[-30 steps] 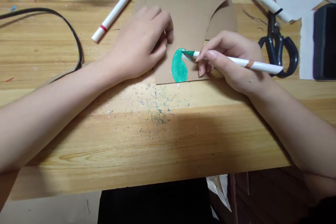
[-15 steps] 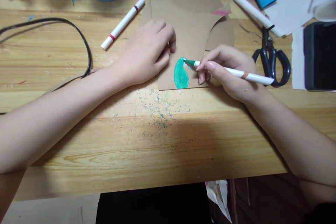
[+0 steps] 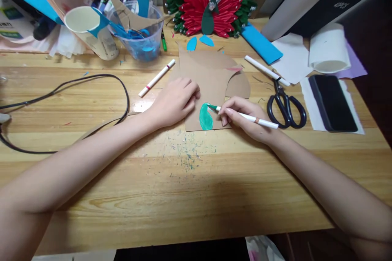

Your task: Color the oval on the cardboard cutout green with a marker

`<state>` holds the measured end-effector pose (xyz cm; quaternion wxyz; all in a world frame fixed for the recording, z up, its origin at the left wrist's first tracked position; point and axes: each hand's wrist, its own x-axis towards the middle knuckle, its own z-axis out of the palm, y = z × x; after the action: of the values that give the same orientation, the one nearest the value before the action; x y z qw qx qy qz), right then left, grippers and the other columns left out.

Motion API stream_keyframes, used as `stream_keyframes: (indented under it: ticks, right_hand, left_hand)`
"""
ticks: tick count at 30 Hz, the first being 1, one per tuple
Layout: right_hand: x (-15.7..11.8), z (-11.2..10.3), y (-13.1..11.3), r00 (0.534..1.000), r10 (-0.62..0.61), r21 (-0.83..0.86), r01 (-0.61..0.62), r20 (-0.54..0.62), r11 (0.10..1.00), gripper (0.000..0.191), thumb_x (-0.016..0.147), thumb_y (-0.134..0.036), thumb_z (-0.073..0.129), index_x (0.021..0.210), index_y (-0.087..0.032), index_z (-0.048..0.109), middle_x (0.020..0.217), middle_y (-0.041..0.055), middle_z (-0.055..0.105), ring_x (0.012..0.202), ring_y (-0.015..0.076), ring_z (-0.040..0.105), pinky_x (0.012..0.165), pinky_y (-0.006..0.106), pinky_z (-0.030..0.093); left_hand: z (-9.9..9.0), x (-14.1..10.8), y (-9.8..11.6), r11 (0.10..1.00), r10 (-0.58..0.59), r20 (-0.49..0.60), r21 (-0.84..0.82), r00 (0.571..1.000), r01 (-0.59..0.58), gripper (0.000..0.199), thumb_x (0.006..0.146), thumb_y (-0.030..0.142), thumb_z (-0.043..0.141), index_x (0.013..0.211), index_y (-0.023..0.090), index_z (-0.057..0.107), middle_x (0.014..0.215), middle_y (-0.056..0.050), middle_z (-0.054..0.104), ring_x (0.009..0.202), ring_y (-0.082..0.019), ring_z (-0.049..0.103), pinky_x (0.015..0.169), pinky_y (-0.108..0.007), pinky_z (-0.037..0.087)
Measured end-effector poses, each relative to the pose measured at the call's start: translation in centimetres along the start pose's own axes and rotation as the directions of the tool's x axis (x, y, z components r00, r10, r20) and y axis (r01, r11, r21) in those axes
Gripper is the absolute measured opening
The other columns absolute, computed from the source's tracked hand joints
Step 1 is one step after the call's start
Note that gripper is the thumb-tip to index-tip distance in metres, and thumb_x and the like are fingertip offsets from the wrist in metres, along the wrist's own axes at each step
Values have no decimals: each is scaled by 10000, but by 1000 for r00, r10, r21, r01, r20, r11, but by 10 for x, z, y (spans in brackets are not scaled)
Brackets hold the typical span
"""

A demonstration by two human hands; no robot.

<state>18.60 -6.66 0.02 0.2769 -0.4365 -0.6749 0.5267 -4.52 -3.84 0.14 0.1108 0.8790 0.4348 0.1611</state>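
Observation:
A piece of brown cardboard [image 3: 203,63] lies on the wooden table, with a teal-green curved shape [image 3: 206,117] coloured near its front edge. My right hand [image 3: 245,116] is closed in a pinch round a white marker [image 3: 268,122] with a brown band. The marker's green tip touches the upper right of the shape. Resting on the left side of the cardboard, my left hand [image 3: 177,100] has its fingers curled in and nothing visible in them. Another white marker [image 3: 157,78] with red bands lies just beyond it.
Black-handled scissors [image 3: 286,108] and a phone [image 3: 333,102] lie to the right. Behind stand a paper cup [image 3: 92,34], a plastic tub [image 3: 137,45] of blue scraps and a red-and-green peacock craft [image 3: 211,4]. A black cable [image 3: 125,94] loops at left.
The view has tilted up and drawn back, bringing the peacock craft and the tub into sight. Both hands keep about the same places on the cardboard, the marker tip still on the green shape.

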Motion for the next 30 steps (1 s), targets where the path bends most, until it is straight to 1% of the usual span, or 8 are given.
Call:
stream_keyframes:
  ticks: [11,20,30]
  right_hand:
    - [1,-2,-1,999,17,-17,-16,35,1000,188,912,-379,521,868,-214,599,721,12,621,681,149,580,632,279,436]
    - [0,-2,0,1000,14,-16,-13,27,1000,188,908,-378,524,873,-209,600,715,13,622,675,148,580,620,276,432]
    - [1,-2,0,999,12,-18,-11,35,1000,205,925,-384,497,871,-209,589,715,13,608,682,147,570,637,277,433]
  left_hand:
    - [0,0,-1,1000,2,3,14,1000,-2,170,874,164,376,930,195,533,941,-61,600,867,-183,515,756,-316,390]
    - [1,0,-2,1000,12,-5,10,1000,-12,163,876,162,380,934,203,527,942,-60,601,862,-179,518,750,-319,394]
    - [1,0,-1,1000,-8,13,12,1000,8,171,884,171,382,941,177,543,948,-56,592,867,-171,496,766,-307,379]
